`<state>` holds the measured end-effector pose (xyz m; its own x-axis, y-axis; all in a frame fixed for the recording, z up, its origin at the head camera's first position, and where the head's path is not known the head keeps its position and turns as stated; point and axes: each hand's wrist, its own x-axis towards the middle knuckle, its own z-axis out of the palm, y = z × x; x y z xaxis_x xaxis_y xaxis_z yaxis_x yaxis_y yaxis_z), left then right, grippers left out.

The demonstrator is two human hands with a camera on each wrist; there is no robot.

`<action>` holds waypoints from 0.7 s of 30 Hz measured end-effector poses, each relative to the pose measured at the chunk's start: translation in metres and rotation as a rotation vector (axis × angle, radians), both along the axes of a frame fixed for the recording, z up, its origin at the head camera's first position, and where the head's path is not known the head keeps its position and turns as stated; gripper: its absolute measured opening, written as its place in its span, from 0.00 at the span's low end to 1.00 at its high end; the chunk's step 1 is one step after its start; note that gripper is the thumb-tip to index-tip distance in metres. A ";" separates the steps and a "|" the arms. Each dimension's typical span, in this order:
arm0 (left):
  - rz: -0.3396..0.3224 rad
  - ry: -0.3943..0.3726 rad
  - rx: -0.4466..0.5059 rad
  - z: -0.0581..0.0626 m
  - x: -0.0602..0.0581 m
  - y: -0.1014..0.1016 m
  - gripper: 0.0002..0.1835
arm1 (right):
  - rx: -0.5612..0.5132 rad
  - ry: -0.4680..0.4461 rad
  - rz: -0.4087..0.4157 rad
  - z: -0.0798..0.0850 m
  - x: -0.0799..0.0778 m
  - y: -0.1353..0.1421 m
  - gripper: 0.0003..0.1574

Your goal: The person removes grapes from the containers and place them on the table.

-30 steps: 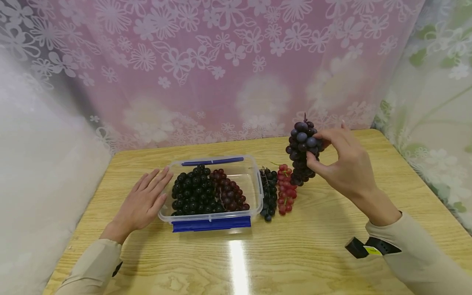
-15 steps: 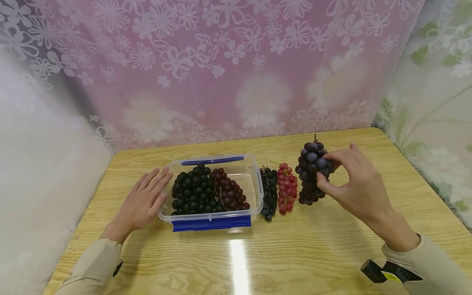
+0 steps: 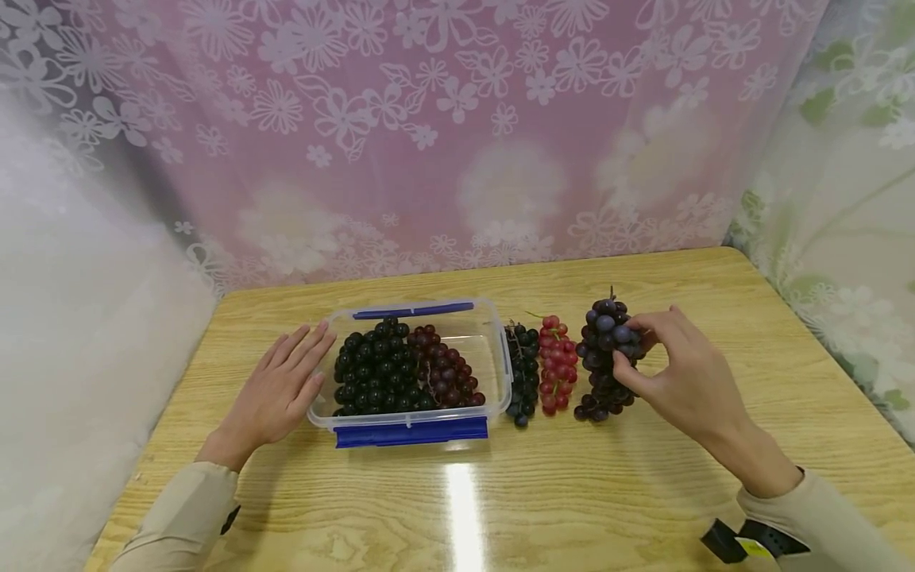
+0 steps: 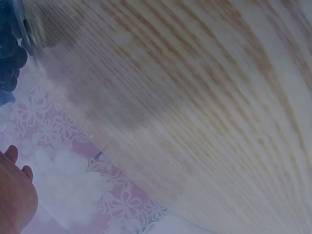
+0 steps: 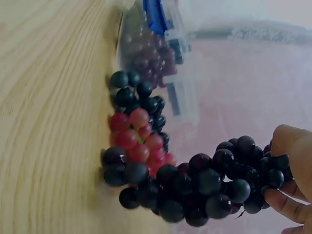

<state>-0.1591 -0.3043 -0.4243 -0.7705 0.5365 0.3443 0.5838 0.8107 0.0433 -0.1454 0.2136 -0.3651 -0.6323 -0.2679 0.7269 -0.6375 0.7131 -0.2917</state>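
Observation:
Thumb and fingers of my right hand pinch a dark purple bunch of grapes near its stem end. In the right wrist view the lower grapes of this bunch reach down to the wooden surface. Beside it lie a red bunch and a black bunch. My left hand lies flat with straight fingers at the left side of a clear plastic box. Inside the box are black grapes and a dark red bunch.
Blue clip flaps fold out from the box's front and back sides. The wooden table ends at a pink flowered curtain behind, with pale patterned cloth on the right.
My right hand has moved right and then down with the dark purple bunch, from above the red grapes to the table right of them. My left hand stays still.

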 end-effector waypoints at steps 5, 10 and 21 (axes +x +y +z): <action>0.002 0.002 0.001 -0.001 -0.001 0.000 0.29 | 0.035 -0.074 -0.063 -0.012 -0.010 0.007 0.23; 0.010 -0.014 0.000 -0.001 -0.001 0.000 0.30 | 0.055 -0.133 -0.108 -0.022 -0.021 0.011 0.24; 0.013 -0.013 -0.001 -0.001 0.000 0.000 0.33 | 0.065 -0.319 -0.141 -0.028 -0.038 0.008 0.25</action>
